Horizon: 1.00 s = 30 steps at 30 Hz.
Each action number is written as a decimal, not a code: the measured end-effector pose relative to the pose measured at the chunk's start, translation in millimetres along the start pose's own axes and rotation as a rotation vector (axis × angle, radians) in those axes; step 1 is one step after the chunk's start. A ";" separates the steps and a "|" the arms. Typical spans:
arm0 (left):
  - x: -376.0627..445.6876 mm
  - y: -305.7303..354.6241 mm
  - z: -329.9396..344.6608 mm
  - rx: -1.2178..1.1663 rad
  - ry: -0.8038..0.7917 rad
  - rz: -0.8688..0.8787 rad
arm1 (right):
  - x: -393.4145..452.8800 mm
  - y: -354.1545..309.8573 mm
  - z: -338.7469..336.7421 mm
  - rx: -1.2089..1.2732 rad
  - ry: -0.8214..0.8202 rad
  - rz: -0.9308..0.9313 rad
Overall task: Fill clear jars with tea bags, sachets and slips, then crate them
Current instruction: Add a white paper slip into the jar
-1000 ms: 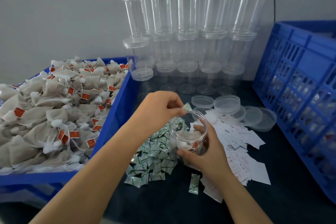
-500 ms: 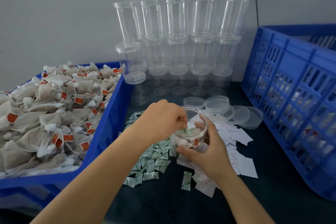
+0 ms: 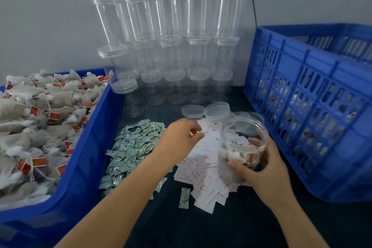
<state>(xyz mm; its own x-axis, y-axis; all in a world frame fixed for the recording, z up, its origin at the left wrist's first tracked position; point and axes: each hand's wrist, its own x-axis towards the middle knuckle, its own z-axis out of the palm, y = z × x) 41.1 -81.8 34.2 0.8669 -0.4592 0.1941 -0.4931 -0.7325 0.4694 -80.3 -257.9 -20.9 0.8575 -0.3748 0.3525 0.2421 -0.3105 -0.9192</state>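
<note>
Both hands are working over the dark table [image 3: 201, 227], apart from each other; the right hand [image 3: 261, 169] is wrapping round the lower part of an open clear jar [image 3: 244, 143], thumb across its front and fingers curling behind it, so its palm side is hidden by the jar; the jar is tilting slightly toward the camera, its mouth facing up, and tea bags with a red tag are lying blurred in its bottom; whether a sachet is in there too is hard to make out. The left hand [image 3: 181, 139] is hovering just left of the jar over the pile of white slips [image 3: 203, 179], fingers curled with thumb and forefinger close together; whether they are pinching a slip cannot be told, since the tips are blurring into the white paper. Both forearms are reaching in from the bottom edge, cut off there. Green-and-white sachets [image 3: 132, 147] are lying in a heap beside the slips, partly covered by the left forearm. Loose lids [image 3: 213, 109] are sitting behind the hands; stacked empty jars [image 3: 171, 46] are standing against the wall. A blue tray of tea bags [image 3: 40, 123] is running off the left edge; the blue crate [image 3: 314, 110] on the right is cut off too, its contents showing only dimly through the slots.
</note>
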 end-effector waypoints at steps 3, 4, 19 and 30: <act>-2.2 -11.7 21.5 0.057 -0.143 -0.050 | -3.5 7.4 -12.4 -0.052 0.034 0.017; -2.9 -13.8 27.1 0.051 -0.175 -0.071 | -5.0 9.4 -15.0 -0.058 0.042 0.027; 11.2 -15.2 54.6 -0.067 -0.286 -0.217 | -11.7 18.1 -15.6 -0.047 0.034 0.079; 21.2 -19.5 53.1 -0.207 -0.211 -0.288 | -9.2 9.7 -7.5 -0.048 0.004 0.068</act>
<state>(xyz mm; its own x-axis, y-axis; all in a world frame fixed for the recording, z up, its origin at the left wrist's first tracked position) 65.2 -104.0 -16.6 0.9226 -0.3590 -0.1412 -0.1887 -0.7394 0.6463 -89.2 -264.0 -31.7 0.8693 -0.3998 0.2905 0.1616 -0.3256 -0.9316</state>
